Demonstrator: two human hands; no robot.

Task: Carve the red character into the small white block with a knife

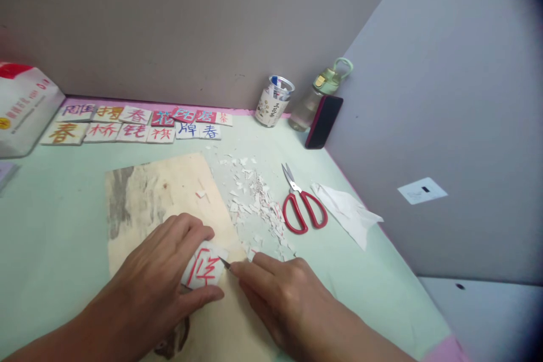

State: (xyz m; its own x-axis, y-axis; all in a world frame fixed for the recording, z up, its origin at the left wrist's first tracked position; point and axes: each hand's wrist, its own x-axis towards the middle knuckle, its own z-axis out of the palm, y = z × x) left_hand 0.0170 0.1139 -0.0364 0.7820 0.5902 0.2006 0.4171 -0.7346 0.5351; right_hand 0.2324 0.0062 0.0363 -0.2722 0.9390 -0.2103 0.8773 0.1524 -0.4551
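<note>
My left hand (pixel 169 271) grips a small white tile (pixel 206 264) with a red character drawn on it, fingers along its far side and thumb at its near edge. Pinched in my right hand (pixel 284 288) is a thin pointed carving knife (pixel 224 263), most of its handle hidden by the fingers. The knife's tip touches the tile's right side. Both hands are over a wooden board (pixel 186 181) with dark stains. White chips (pixel 258 198) are scattered on the mat beyond the board's right edge.
Red-handled scissors (pixel 303 198) and a crumpled tissue (pixel 348 209) lie to the right. Character tiles (pixel 136 119) form two rows at the back left, near a white bag (pixel 27 110). A can (pixel 275 102), a bottle (pixel 305 107) and a propped phone (pixel 324 123) stand by the wall.
</note>
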